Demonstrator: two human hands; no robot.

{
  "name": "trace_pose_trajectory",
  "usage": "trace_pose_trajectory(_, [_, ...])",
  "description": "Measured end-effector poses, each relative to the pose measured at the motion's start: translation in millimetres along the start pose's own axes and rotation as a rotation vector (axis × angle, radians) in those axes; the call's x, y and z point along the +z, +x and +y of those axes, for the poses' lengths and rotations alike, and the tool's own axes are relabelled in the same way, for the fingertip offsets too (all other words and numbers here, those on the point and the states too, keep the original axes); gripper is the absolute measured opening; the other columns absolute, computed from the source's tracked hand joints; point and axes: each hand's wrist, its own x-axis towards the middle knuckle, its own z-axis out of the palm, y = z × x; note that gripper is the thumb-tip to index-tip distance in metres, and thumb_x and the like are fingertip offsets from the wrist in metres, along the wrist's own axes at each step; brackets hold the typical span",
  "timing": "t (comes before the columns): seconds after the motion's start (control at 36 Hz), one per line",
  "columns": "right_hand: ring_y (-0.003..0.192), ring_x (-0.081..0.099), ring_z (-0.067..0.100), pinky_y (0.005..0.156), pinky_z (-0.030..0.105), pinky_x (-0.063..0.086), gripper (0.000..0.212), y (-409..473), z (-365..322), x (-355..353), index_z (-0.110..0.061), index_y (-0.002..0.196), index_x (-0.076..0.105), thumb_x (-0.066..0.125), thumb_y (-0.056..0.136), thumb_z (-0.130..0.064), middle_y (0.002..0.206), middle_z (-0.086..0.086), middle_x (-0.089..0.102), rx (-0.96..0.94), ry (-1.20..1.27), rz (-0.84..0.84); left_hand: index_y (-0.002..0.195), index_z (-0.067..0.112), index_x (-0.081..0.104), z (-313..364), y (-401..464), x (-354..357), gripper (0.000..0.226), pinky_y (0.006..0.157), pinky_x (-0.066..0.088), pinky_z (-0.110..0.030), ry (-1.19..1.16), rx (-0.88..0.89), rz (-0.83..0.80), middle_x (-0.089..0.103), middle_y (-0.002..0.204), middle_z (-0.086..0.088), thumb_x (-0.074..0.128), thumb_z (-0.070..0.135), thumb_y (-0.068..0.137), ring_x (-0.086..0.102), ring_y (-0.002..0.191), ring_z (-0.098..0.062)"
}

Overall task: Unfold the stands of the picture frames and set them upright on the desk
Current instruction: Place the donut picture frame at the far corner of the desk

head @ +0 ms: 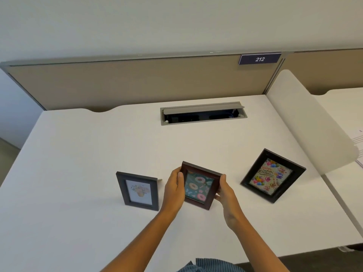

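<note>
A dark brown frame with a doughnut picture (198, 186) is held near the middle of the white desk (98, 146), picture facing me. My left hand (173, 190) grips its left edge and my right hand (225, 195) grips its right edge. Its back and stand are hidden. To the left, a dark grey frame with a flower picture (138, 191) stands upright, a bit of its stand showing behind. To the right, a black frame with a birthday picture (272, 176) stands tilted back.
An open grey cable hatch (203, 113) is set into the desk further back. A beige partition (137, 83) with a "212" label (259, 59) closes off the back. A white divider panel (306, 118) stands along the right side.
</note>
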Motion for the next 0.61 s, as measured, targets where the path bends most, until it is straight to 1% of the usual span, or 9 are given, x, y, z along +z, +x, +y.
trace_pose_trajectory(0.06, [0.117,0.076,0.005,0.107,0.041,0.052,0.067,2.5,0.4,0.6,-0.038,0.132,0.076,0.04,0.097,-0.081,0.13,-0.011,0.082,0.008,0.023,-0.001,0.132,0.035,0.054,0.9,2.3,1.3,0.031,0.076,0.057,-0.013,-0.004,-0.008,0.009,0.068,0.117,0.015,0.032,0.041,0.111,0.065,0.103,0.01])
trace_pose_trajectory(0.19, [0.114,0.076,0.005,0.105,0.04,0.052,0.067,5.0,1.9,-1.3,-0.038,0.129,0.078,0.041,0.095,-0.083,0.127,-0.01,0.083,0.024,0.044,-0.006,0.125,0.03,0.058,1.8,5.9,5.4,0.031,0.073,0.058,-0.017,-0.012,-0.018,0.032,0.07,0.111,0.012,0.033,0.041,0.111,0.068,0.104,-0.003])
trace_pose_trajectory(0.25, [0.113,0.077,0.005,0.106,0.041,0.052,0.068,4.5,2.4,-2.0,-0.039,0.128,0.078,0.04,0.094,-0.084,0.126,-0.01,0.083,0.026,0.028,-0.009,0.125,0.028,0.057,1.4,6.6,6.4,0.03,0.074,0.059,-0.019,-0.009,-0.022,0.03,0.069,0.111,0.01,0.034,0.041,0.111,0.068,0.105,-0.006])
trace_pose_trajectory(0.31, [0.115,0.076,0.009,0.108,0.042,0.053,0.07,3.2,2.2,-2.2,-0.04,0.129,0.076,0.038,0.094,-0.086,0.124,-0.013,0.083,0.035,0.002,-0.003,0.127,0.026,0.057,0.9,7.2,6.9,0.03,0.077,0.061,-0.022,-0.002,-0.027,0.029,0.069,0.113,0.008,0.034,0.04,0.111,0.068,0.106,-0.008])
trace_pose_trajectory(0.39, [0.122,0.073,0.018,0.11,0.042,0.054,0.072,0.7,1.9,-2.1,-0.041,0.127,0.075,0.035,0.094,-0.09,0.118,-0.017,0.083,0.057,-0.027,-0.001,0.126,0.027,0.057,1.4,7.1,7.1,0.029,0.075,0.06,-0.02,-0.003,-0.033,0.034,0.069,0.113,0.008,0.035,0.038,0.111,0.068,0.106,-0.007])
trace_pose_trajectory(0.44, [0.121,0.073,0.02,0.111,0.043,0.054,0.076,-0.2,2.4,-2.1,-0.04,0.127,0.076,0.034,0.092,-0.092,0.117,-0.013,0.084,0.08,-0.032,0.001,0.124,0.028,0.058,3.1,5.8,7.1,0.028,0.071,0.058,-0.017,-0.006,-0.037,0.039,0.069,0.111,0.01,0.036,0.039,0.111,0.068,0.104,-0.006])
trace_pose_trajectory(0.5, [0.122,0.074,0.019,0.114,0.045,0.053,0.076,-0.7,3.3,-2.4,-0.04,0.129,0.075,0.033,0.093,-0.093,0.121,-0.008,0.084,0.104,-0.035,-0.005,0.123,0.028,0.058,3.4,4.3,7.3,0.027,0.069,0.058,-0.015,-0.003,-0.041,0.045,0.069,0.111,0.01,0.036,0.039,0.111,0.068,0.103,-0.005])
trace_pose_trajectory(0.61, [0.126,0.074,0.018,0.12,0.051,0.049,0.074,-2.0,1.9,-3.0,-0.04,0.135,0.073,0.032,0.096,-0.088,0.13,-0.007,0.082,0.134,-0.028,-0.032,0.123,0.029,0.058,3.4,0.1,7.3,0.027,0.067,0.056,-0.013,-0.014,-0.054,0.059,0.07,0.11,0.011,0.037,0.04,0.11,0.068,0.102,-0.003])
